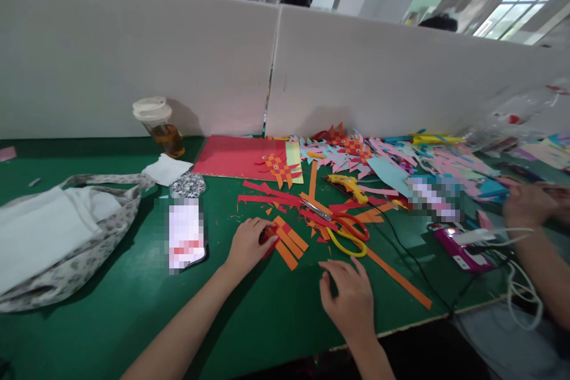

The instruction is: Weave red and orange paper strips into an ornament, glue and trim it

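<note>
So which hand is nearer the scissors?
Right. The right hand is just this side of the scissors; the left hand is farther off, to their left, at the orange strips.

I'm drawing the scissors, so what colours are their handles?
One red-orange handle and one yellow handle, seen best in the head view.

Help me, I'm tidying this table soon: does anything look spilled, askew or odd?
Nothing looks spilled. The loose paper strips lie strewn at various angles around the scissors, so that patch looks messy. The cup appears to lean, though that may be just lens distortion.
</note>
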`<state>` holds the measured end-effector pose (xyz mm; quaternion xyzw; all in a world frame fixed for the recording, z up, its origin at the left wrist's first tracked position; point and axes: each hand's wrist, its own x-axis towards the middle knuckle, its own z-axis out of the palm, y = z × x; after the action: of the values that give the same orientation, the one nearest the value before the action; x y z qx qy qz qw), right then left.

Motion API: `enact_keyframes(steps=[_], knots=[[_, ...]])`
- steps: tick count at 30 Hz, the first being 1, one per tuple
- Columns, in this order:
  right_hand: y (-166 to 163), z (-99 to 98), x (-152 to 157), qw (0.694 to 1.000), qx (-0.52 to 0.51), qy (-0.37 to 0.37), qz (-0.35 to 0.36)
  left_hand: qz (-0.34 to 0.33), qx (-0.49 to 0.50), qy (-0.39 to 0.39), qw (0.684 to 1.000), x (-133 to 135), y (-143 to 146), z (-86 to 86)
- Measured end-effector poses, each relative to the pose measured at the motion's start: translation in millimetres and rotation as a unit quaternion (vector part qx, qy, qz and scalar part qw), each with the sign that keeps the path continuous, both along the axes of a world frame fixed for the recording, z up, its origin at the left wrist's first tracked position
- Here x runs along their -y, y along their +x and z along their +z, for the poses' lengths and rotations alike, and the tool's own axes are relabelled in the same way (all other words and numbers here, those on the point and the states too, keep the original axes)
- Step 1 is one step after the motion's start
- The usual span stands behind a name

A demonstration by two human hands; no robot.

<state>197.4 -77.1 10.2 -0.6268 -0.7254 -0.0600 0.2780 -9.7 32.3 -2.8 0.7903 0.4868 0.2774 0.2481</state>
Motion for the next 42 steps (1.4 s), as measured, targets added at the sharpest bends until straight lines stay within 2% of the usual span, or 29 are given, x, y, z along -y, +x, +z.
enact_keyframes(steps=[3, 5, 9, 13, 17, 24, 27, 30, 33, 35, 38, 40, 42], knots=[[-5.5, 5.5, -13.0, 0.997, -0.054, -0.035, -0.031, 0.008, 0.022, 0.000, 1.000, 0.7, -0.3, 0.8], [-16.4, 6.2, -25.1, 0.993, -0.088, -0.064, -0.039, 0.037, 0.034, 0.019, 0.999, 1.7, -0.2, 1.8], [-34.9, -0.4, -53.9, 0.992, -0.068, -0.084, -0.072, 0.085, 0.006, 0.080, 0.993, 3.4, 0.2, 2.5], [-40.9, -2.2, -78.9, 0.988, -0.031, -0.117, -0.092, 0.062, -0.034, 0.092, 0.993, 3.0, 0.2, 0.0], [-44.5, 6.0, -92.4, 0.979, -0.034, -0.186, -0.080, 0.053, -0.039, 0.086, 0.994, 1.9, -0.5, -2.1], [-44.5, 8.7, -95.2, 0.949, -0.161, -0.266, -0.053, 0.034, -0.039, 0.071, 0.996, 2.4, -0.1, -0.2], [-45.8, 5.1, -95.3, 0.943, -0.194, -0.269, -0.006, 0.009, -0.034, 0.061, 0.998, 3.8, 0.8, 2.3], [-50.7, 4.7, -96.2, 0.944, -0.192, -0.265, 0.041, -0.046, -0.036, 0.047, 0.997, 5.5, 0.6, 3.7], [-50.4, 7.6, -97.3, 0.952, -0.179, -0.244, 0.048, -0.072, -0.037, 0.034, 0.996, 6.1, -0.3, 3.1], [-41.5, 8.9, -97.7, 0.969, -0.153, -0.194, 0.010, -0.065, -0.037, 0.037, 0.997, 5.9, -0.5, 2.5], [-14.6, 7.5, -97.4, 0.986, -0.071, -0.096, -0.113, -0.041, -0.040, 0.050, 0.997, 6.0, -0.1, 2.7], [5.6, 5.1, -96.2, 0.982, 0.004, -0.084, -0.172, -0.025, -0.044, 0.055, 0.997, 6.4, 0.6, 3.4], [21.3, 2.8, -94.3, 0.975, 0.046, -0.105, -0.192, -0.013, -0.047, 0.058, 0.997, 7.0, 1.0, 4.0]])
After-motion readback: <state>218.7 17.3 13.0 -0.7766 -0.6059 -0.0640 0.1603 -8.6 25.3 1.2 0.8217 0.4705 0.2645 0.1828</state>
